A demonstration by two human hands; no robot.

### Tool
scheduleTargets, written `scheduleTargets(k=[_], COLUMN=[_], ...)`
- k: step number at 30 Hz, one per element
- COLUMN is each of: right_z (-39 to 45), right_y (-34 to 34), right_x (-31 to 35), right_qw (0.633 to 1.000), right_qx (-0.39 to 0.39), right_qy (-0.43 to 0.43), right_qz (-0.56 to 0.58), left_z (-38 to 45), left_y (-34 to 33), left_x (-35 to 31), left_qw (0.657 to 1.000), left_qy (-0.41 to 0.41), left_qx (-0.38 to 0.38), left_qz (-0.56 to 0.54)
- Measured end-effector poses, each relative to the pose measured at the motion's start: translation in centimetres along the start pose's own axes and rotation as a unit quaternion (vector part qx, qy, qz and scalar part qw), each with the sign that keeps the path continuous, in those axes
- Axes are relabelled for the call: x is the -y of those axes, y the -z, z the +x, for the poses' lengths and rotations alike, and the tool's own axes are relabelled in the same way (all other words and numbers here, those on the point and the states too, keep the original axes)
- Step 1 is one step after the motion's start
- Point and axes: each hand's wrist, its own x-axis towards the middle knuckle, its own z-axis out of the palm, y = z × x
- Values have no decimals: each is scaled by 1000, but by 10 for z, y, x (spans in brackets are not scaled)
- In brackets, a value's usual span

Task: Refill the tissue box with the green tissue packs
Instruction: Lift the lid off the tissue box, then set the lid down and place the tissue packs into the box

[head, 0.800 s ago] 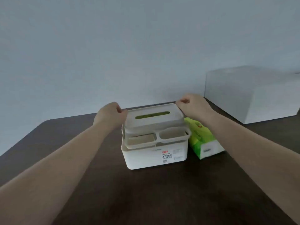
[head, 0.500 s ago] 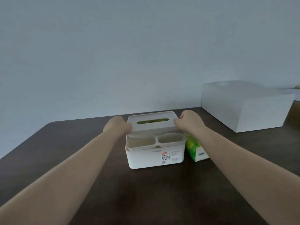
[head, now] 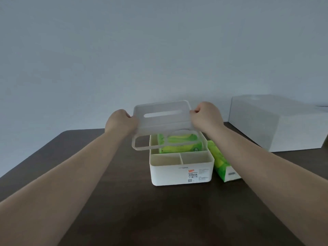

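The white tissue box [head: 181,172] sits mid-bench [head: 142,210], long axis left-right, label toward the camera. One green pack [head: 179,144] lies in its rear compartment, another [head: 221,162] just beside its right wall. Left hand [head: 120,123] and right hand [head: 206,116] clench the lid [head: 163,125], held tilted above. Dark wood bench, plain pale wall [head: 159,50], white carton [head: 276,121] far right.
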Motion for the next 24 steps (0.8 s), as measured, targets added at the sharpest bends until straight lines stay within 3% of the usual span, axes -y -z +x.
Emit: scheduleTargets(k=[5, 12, 18, 24], right_z=[1, -8, -16, -25], right_y=[-37, -92, -134, -142], right_x=[57, 113, 117, 108], right_qw=[994, 959, 938, 907], right_qx=[93, 248, 300, 315], right_qy=[43, 74, 105, 146], right_qz=[-35, -112, -136, -239], left_z=[4, -4, -8, -5], left_y=[28, 32, 19, -9], left_x=[55, 132, 171, 187], left_qw=[996, 981, 970, 964], left_qy=[68, 170, 225, 243], left_qx=[-21, 39, 63, 97], left_qz=[49, 86, 70, 36])
